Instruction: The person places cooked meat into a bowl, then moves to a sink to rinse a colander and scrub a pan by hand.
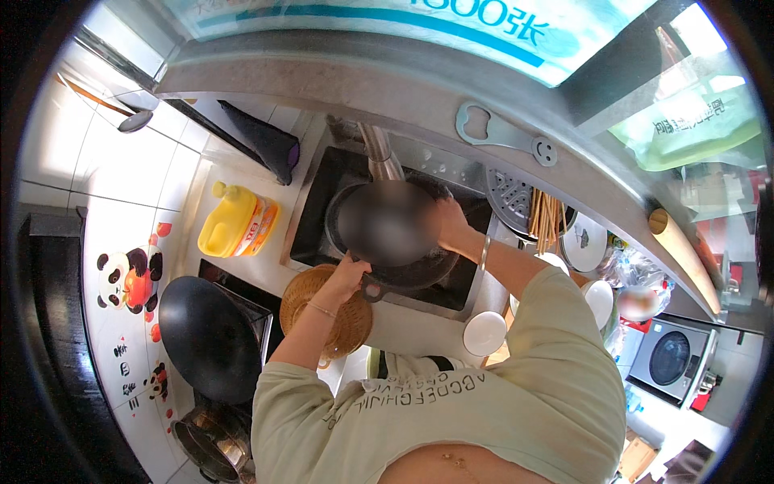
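A dark round pan (339,238) is in the black sink (310,202), close under the metal faucet (383,153). Its middle is blurred, so what lies inside cannot be made out. My left hand (351,276) is closed on its near rim, and my right hand (451,224) grips the right side, fingertips partly lost in the blur. Beneath it shows a larger dark pan (415,277), with a loop handle near my left hand. A woven basket (302,294) stands under my left forearm.
Left of the sink stands a yellow jug (230,226); nearer are a black wok (205,339) and a metal pot (214,444). On the right are a white bowl (484,333), chopsticks (547,218) and a slotted grey rack (509,198). A ledge (322,68) runs above the sink.
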